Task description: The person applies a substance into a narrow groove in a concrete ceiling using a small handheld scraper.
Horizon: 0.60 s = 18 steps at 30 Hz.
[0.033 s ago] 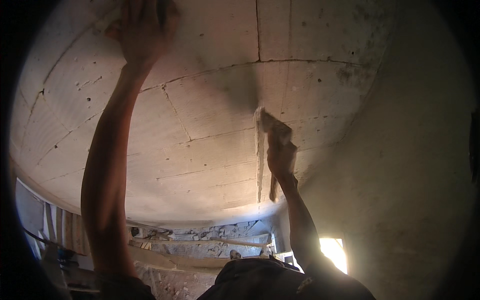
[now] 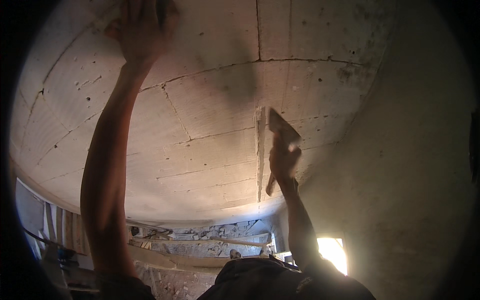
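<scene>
Both arms are up overhead against a ceiling of grey concrete slabs point(image 2: 210, 105) crossed by thin cracks and formwork lines. The left hand point(image 2: 142, 32) is pressed flat to the ceiling near the top of the view, fingers spread and open, with what looks like a pale pad or cloth under the palm, though I can't make it out properly. The right hand point(image 2: 282, 160) is closed around the handle of a flat-bladed trowel point(image 2: 282, 127), the blade angled up and touching the ceiling just beside a vertical joint point(image 2: 260, 150) that carries a rough strip of lighter filler. The handle's end sticks out below the fist. To the right the ceiling meets a plain plastered wall point(image 2: 410, 175). Low in the view, past the forearms, there are wooden planks point(image 2: 200, 242) lying across rubble and broken masonry, and a bright opening point(image 2: 332, 252) glares near the right elbow
</scene>
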{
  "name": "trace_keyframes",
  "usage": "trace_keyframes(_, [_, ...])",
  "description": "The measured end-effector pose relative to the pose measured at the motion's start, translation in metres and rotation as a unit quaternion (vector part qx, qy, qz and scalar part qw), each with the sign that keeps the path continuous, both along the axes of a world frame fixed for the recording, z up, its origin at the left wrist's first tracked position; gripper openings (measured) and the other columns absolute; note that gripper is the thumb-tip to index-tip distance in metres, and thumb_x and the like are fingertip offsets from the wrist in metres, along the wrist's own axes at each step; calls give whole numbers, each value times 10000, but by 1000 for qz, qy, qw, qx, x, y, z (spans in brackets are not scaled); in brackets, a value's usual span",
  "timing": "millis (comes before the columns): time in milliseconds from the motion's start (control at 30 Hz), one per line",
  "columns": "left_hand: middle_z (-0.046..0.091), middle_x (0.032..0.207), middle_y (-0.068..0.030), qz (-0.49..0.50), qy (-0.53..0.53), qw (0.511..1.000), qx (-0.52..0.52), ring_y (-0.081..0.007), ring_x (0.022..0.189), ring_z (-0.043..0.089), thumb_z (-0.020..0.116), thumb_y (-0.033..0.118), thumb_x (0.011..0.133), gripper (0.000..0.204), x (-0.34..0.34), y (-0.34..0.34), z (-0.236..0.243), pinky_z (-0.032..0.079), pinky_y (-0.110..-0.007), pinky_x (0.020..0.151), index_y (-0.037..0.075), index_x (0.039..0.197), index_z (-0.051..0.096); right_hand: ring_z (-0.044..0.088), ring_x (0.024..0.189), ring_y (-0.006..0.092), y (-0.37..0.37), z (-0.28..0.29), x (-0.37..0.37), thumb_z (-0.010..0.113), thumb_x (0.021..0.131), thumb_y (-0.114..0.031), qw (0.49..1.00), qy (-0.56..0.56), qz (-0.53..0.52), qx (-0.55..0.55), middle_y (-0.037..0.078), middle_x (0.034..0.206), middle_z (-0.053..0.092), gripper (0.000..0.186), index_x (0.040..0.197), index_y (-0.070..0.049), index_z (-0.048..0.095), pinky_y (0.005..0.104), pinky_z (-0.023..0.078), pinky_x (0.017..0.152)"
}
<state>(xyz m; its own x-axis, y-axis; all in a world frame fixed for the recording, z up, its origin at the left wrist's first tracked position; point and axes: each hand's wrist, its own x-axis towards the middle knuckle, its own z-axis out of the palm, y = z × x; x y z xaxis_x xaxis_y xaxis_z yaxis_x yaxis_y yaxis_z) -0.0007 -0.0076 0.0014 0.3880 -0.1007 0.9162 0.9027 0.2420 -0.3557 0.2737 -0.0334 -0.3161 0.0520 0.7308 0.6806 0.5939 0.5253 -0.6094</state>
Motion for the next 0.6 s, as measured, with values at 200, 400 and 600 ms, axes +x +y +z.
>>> trace_keyframes(200, [487,1367,-161,-31,7,999,9,-331,1194,495,537,271,864,664,3,6,1,382,-520,830,69,1477,377,656,632,154,9,18,-19,559,991,-138,975,177,122,-48,127,767,693,239,1125,47,631,316,507,549])
trace_keyframes(400, [491,1349,-162,-35,8,999,-2,-330,1202,494,540,246,868,620,3,-2,-1,385,-536,822,68,1447,408,610,547,162,-22,31,-18,584,985,-245,966,243,79,47,139,721,677,297,1039,45,612,339,473,500])
trace_keyframes(600, [484,1339,-154,16,3,1000,12,-300,1187,489,520,314,876,622,-3,7,0,352,-507,801,55,1433,419,612,555,189,-2,14,-18,525,1015,-224,988,99,53,-107,174,813,700,322,1175,42,608,350,491,524])
